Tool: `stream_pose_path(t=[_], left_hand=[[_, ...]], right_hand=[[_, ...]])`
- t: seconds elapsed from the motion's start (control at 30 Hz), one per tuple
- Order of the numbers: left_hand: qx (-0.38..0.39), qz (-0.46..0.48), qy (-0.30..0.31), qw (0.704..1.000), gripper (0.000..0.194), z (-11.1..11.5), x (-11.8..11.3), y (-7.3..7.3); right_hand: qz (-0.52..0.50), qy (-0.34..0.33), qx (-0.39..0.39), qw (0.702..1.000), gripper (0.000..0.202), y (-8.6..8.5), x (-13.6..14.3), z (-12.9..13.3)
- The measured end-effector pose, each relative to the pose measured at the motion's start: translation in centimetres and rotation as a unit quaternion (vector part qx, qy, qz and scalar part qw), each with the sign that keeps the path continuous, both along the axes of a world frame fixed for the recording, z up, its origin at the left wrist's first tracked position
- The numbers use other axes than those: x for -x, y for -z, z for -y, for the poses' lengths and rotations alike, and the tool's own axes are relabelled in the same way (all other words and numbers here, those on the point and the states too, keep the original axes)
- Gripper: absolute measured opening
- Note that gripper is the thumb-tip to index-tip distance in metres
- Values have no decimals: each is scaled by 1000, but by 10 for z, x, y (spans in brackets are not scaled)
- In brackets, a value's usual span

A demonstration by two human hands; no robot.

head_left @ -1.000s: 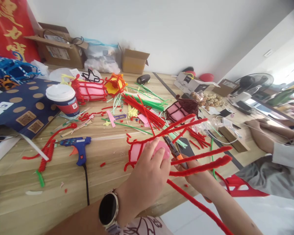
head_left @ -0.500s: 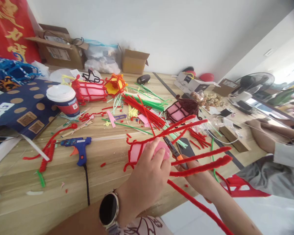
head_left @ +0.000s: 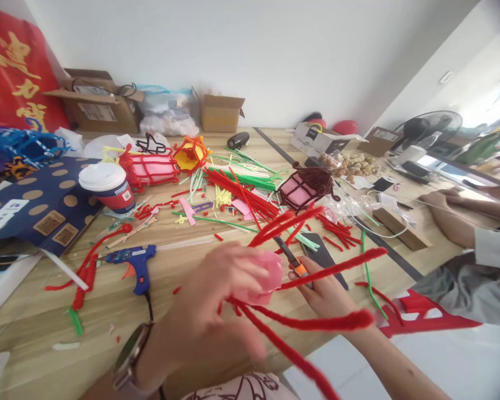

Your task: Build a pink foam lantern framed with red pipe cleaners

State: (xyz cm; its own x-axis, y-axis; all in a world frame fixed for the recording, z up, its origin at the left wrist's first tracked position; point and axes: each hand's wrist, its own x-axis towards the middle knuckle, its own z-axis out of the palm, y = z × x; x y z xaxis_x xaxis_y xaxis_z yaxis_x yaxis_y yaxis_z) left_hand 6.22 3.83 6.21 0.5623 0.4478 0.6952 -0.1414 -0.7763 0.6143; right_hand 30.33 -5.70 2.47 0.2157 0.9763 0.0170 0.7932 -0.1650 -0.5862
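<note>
One blurred left hand (head_left: pixel 200 300) overlaps a pink cylinder (head_left: pixel 271 275) with fuzzy red stems (head_left: pixel 352 321), grip unclear; the right hand (head_left: pixel 327 293) clasps orange-and-black pliers (head_left: pixel 300 270). Stem-shaping seems in hand, next needing steadiness.

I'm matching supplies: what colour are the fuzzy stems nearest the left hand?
The fuzzy stems are red, best seen in the head view.

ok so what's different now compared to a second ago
The left hand has moved leftward, its thumb now spread apart; blur hides whether it grips the pink piece. The lower red stems have shifted left too. The view itself has moved slightly. The right hand still holds the orange-and-black tool; the blue glue gun and cup stayed put.
</note>
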Motion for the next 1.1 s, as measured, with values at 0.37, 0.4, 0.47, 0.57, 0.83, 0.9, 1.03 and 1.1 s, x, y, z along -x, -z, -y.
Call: stream_pose_path(t=[0.37,0.4,0.47,0.57,0.83,0.9,1.03,1.1], left_hand=[[196,-363,109,904,43,-105,-51,-12],[191,-377,125,897,41,-105,-55,-12],[173,-397,142,890,37,-102,-59,-10],[128,-397,148,897,33,-98,-61,-10],[74,-376,97,918,27,-82,-55,-14],[86,-375,69,920,26,-77,-54,-13],[118,-369,39,921,20,-70,-55,-10],[120,-366,27,922,20,-68,-55,-8]], right_hand=[[136,-41,45,989,14,-4,8,-10],[144,-41,51,987,13,-5,9,-10],[160,-41,61,984,12,-7,11,-9],[171,-43,71,982,14,-8,13,-8],[193,-48,110,974,20,-11,14,-10],[199,-45,113,973,21,-11,13,-11],[215,-45,109,969,21,-10,11,-11],[214,-52,108,969,19,-8,10,-11]])
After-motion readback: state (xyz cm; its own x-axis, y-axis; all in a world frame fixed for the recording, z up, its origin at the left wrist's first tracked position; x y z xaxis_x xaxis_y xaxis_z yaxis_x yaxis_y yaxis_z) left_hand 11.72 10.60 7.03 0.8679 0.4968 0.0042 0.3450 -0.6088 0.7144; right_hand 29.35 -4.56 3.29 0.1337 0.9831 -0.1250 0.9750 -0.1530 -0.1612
